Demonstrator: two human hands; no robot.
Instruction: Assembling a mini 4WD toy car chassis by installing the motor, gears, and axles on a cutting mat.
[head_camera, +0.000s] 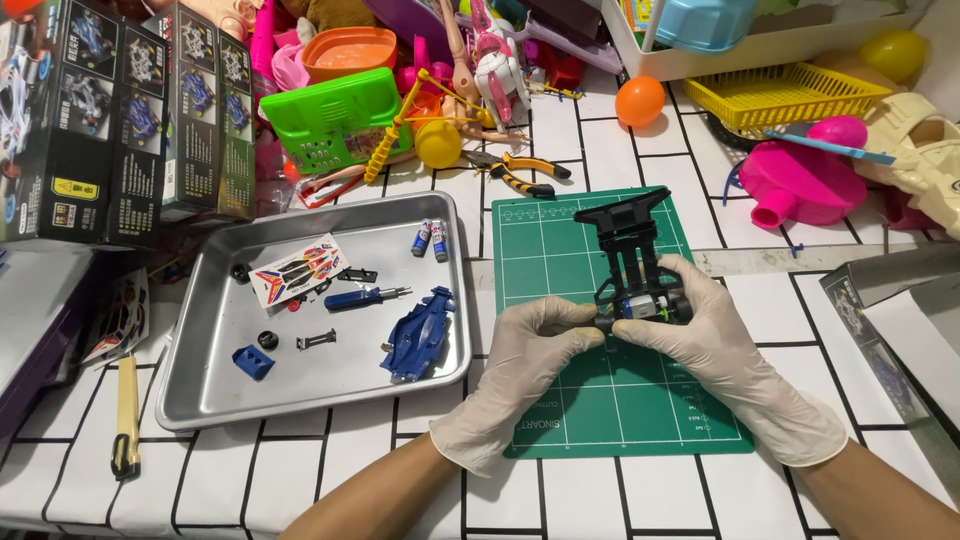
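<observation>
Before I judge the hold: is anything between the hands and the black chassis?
Nothing visible. The left hand and right hand both touch the chassis directly, above the green mat.

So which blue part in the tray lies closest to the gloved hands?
The blue car body shell at the tray's right edge; the blue screwdriver and small blue block lie farther left.

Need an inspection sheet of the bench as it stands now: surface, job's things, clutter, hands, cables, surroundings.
Surface: white gridded table; green cutting mat under the hands.
Job's things: black chassis with a small motor, held over the mat.
Clutter: metal tray holding a blue car body, screwdriver, sticker sheet, two batteries, small parts; pliers; knife.
Hands: left hand and right hand, gloved, both on the chassis.
Cables: nothing seen.
Surroundings: kit boxes, toys, yellow basket.
</observation>
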